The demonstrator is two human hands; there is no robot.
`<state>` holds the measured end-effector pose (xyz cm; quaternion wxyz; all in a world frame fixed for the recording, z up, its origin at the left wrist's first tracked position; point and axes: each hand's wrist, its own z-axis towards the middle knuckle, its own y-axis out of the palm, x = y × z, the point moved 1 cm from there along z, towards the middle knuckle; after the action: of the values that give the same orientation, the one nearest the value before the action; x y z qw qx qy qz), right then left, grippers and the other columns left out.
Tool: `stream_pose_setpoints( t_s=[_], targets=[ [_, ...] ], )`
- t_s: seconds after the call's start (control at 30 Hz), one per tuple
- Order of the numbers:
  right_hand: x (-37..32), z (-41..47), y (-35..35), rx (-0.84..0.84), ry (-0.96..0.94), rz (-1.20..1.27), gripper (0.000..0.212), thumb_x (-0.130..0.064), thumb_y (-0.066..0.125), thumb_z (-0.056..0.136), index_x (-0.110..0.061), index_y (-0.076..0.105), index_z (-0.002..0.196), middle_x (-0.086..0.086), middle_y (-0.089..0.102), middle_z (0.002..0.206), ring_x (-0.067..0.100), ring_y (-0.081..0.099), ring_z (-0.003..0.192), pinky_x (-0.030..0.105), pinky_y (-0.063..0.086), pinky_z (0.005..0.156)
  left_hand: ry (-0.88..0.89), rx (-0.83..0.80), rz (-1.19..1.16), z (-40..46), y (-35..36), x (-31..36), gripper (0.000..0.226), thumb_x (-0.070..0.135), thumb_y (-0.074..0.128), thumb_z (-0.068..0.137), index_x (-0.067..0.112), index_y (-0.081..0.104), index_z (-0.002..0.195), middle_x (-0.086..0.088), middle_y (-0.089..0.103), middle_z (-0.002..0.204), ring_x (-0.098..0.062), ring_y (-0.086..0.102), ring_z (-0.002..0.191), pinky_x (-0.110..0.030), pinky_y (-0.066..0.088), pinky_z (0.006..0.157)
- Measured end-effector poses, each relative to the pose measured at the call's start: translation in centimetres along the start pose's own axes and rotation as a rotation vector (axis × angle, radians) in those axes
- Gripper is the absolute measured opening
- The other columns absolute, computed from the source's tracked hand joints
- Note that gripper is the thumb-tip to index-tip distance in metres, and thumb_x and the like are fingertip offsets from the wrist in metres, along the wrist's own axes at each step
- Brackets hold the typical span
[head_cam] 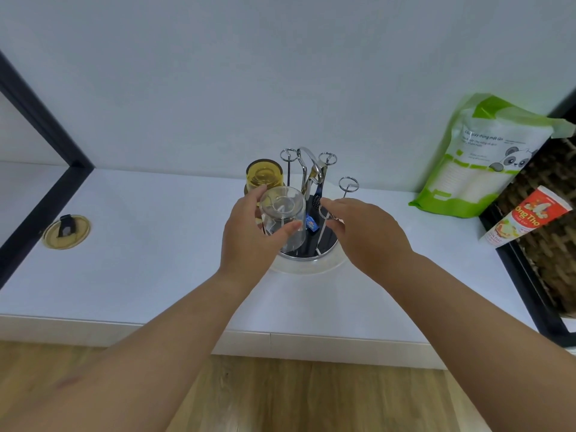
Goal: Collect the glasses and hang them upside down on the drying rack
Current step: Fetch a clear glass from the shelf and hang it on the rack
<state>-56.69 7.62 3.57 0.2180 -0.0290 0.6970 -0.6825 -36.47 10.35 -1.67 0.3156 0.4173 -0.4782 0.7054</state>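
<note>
The left hand [249,232] grips a clear glass [283,221], upturned over the drying rack [311,244] on the worktop [156,275]. The right hand [361,232] pinches a rack prong, fingertips partly hidden. An amber glass [264,177] hangs behind the clear one.

Drying rack [307,244]: set mid-counter [156,275], near the wall. 2 glasses [282,221] are inverted on its left pegs, 1 behind the other. Lid [66,231]: laid far left. Pouch [480,160]: stood far right, a tube [526,218] before it.
</note>
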Motion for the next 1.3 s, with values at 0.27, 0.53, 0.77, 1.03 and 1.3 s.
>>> stream_pose_setpoints(
  t_s=[0.27, 0.53, 0.77, 1.03, 1.3],
  targets=[
    [0.1, -0.5, 0.3, 0.021, 0.012, 0.046, 0.043, -0.025, 0.045, 0.108, -0.029, 0.051, 0.151, -0.005, 0.067, 0.121, 0.026, 0.059, 0.111, 0.037, 0.049, 0.079, 0.009, -0.005, 0.014, -0.4, 0.3, -0.4, 0.085, 0.055, 0.085, 0.075, 0.029, 0.047, 0.147, 0.011, 0.055, 0.131, -0.013, 0.058, 0.122, -0.04, 0.057, 0.097],
    [-0.2, -0.7, 0.3, 0.063, 0.025, 0.117, 0.047, -0.033, 0.053, 0.106, -0.026, 0.051, 0.152, -0.003, 0.063, 0.135, 0.026, 0.057, 0.124, 0.039, 0.05, 0.095, 0.013, 0.014, -0.026, -0.7, 0.5, -0.3, 0.082, 0.047, 0.087, 0.077, 0.026, 0.049, 0.147, 0.01, 0.055, 0.132, -0.012, 0.057, 0.122, -0.03, 0.058, 0.095],
    [-0.3, -0.6, 0.1, 0.069, 0.025, 0.134, 0.049, -0.035, 0.056, 0.105, -0.024, 0.051, 0.152, 0.0, 0.06, 0.143, 0.025, 0.055, 0.131, 0.037, 0.046, 0.103, 0.015, 0.005, -0.041, -0.6, 0.4, -0.3, 0.083, 0.046, 0.086, 0.077, 0.026, 0.048, 0.148, 0.01, 0.054, 0.134, -0.012, 0.056, 0.124, -0.023, 0.055, 0.093],
    [-0.6, -0.2, 0.1, 0.07, 0.032, 0.105, 0.038, -0.033, 0.056, 0.105, -0.019, 0.06, 0.14, 0.004, 0.068, 0.121, 0.028, 0.059, 0.115, 0.039, 0.048, 0.093, 0.029, -0.021, -0.015, -0.2, -0.6, -0.7, 0.078, 0.049, 0.084, 0.077, 0.032, 0.048, 0.145, 0.028, 0.05, 0.122, 0.0, 0.056, 0.116, -0.015, 0.051, 0.087],
    [-2.1, -0.2, 0.6, 0.096, -0.012, 0.087, 0.035, -0.035, 0.056, 0.104, -0.02, 0.064, 0.134, 0.0, 0.069, 0.108, 0.025, 0.06, 0.107, 0.03, 0.039, 0.077, 0.013, -0.029, 0.017, 0.5, -2.3, -1.2, 0.071, 0.047, 0.082, 0.082, 0.036, 0.049, 0.144, 0.024, 0.052, 0.129, 0.016, 0.053, 0.11, -0.003, 0.045, 0.083]
  ],
)
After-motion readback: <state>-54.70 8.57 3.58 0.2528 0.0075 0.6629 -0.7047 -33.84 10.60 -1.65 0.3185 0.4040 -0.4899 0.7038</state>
